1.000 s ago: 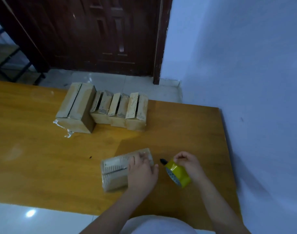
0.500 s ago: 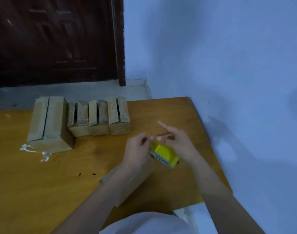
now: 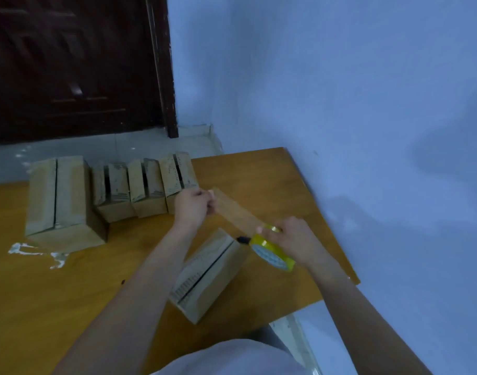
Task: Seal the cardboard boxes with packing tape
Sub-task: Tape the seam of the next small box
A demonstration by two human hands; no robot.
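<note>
We see the left hand (image 3: 193,205) raised above the table (image 3: 69,293), its fingers pinching the free end of a strip of clear tape (image 3: 236,209). The strip runs taut down and to the right to the yellow tape roll (image 3: 272,251), which the right hand (image 3: 297,240) grips from the right side, fingers curled over its top edge. A small black tip (image 3: 241,240) shows just to the left of the roll; we cannot tell what it belongs to.

Below the stretched strip, near the person, lies the near box (image 3: 207,274), a small cardboard box set at a slant on the table, its two top flaps closed with a dark seam running along its length. The tape does not touch this box.

At the far left of the table stands a row of four more boxes: the large box (image 3: 57,198) at the left end, then three small boxes (image 3: 145,189) side by side to its right, each showing a dark gap between its top flaps. The left hand hides part of the rightmost one.

White scraps (image 3: 34,251) lie on the table beside the near corner of the large box. Beyond the table are a dark wooden door (image 3: 69,63) on the left and a pale blue wall (image 3: 340,90) on the right.
</note>
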